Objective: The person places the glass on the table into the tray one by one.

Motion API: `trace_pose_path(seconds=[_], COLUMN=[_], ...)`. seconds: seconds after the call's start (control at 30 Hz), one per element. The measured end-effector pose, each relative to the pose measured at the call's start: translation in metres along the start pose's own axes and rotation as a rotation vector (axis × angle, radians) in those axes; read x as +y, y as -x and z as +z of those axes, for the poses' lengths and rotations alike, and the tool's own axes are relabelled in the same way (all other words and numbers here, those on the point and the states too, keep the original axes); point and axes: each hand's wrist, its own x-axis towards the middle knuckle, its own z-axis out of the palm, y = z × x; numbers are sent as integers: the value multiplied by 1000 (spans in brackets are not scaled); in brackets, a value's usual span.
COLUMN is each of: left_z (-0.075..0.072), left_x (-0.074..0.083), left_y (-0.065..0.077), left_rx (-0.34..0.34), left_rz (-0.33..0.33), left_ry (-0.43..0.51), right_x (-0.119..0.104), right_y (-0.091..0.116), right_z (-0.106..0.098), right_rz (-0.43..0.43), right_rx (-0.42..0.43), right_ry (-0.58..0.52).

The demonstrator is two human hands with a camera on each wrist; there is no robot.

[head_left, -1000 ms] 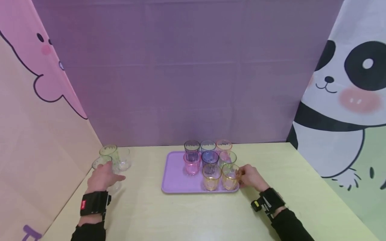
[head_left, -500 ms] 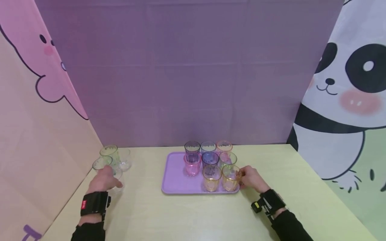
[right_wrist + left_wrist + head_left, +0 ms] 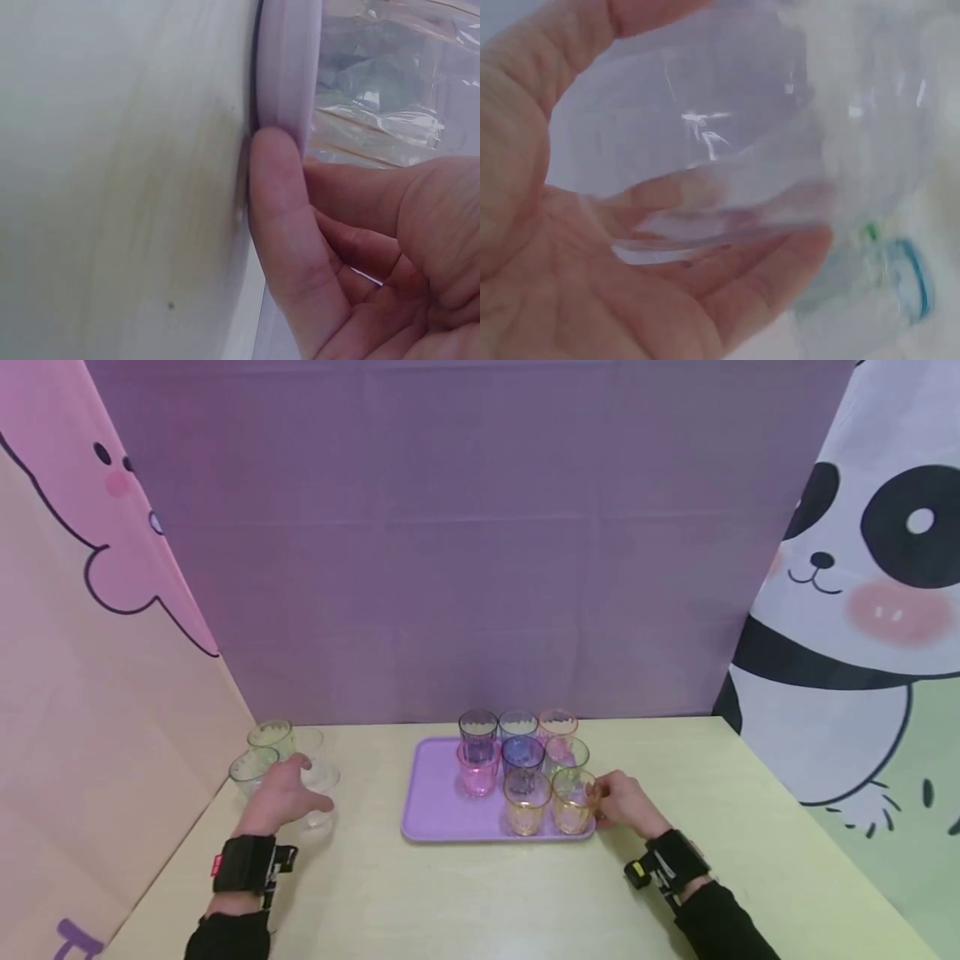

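My left hand (image 3: pixel 281 793) curls round a clear drinking glass (image 3: pixel 727 97), thumb on one side and fingers on the other. The glass (image 3: pixel 318 820) looks upright, close over the table. Just beyond that hand stand a green-rimmed glass (image 3: pixel 251 766), a yellow-green glass (image 3: pixel 274 737) and another clear glass (image 3: pixel 309 740). My right hand (image 3: pixel 628 803) pinches the right edge of a purple tray (image 3: pixel 442 814), a fingertip (image 3: pixel 276 154) at the outside of the rim. Next to it on the tray is a yellow glass (image 3: pixel 573 810).
Several more glasses crowd the tray's right half, among them a pink glass (image 3: pixel 478 774), a blue glass (image 3: pixel 522 755) and a second yellow glass (image 3: pixel 527 810). A purple backdrop (image 3: pixel 480 568) closes the table's (image 3: pixel 450 902) far edge; printed cloth walls stand at both sides.
My left hand first drew back slightly, then shifted right with the clear glass, away from the green-rimmed one. The right hand and the tray have stayed in place.
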Motion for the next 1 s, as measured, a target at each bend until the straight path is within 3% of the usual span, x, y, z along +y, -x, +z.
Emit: trace_pose_path(seconds=[0.57, 0.67, 0.87, 1.0], left_z=[38, 43, 56, 66], left_x=[38, 44, 60, 69], left_y=[-15, -15, -12, -12], left_rx=[136, 121, 38, -4], left_rz=[104, 108, 150, 178], left_ry=[189, 298, 615, 727], right_x=[-1, -1, -1, -1], right_y=[2, 2, 2, 2], right_z=[-2, -2, -1, -1], right_rz=[-5, -5, -9, -18], right_rx=[0, 4, 9, 10], right_ry=[4, 7, 1, 2])
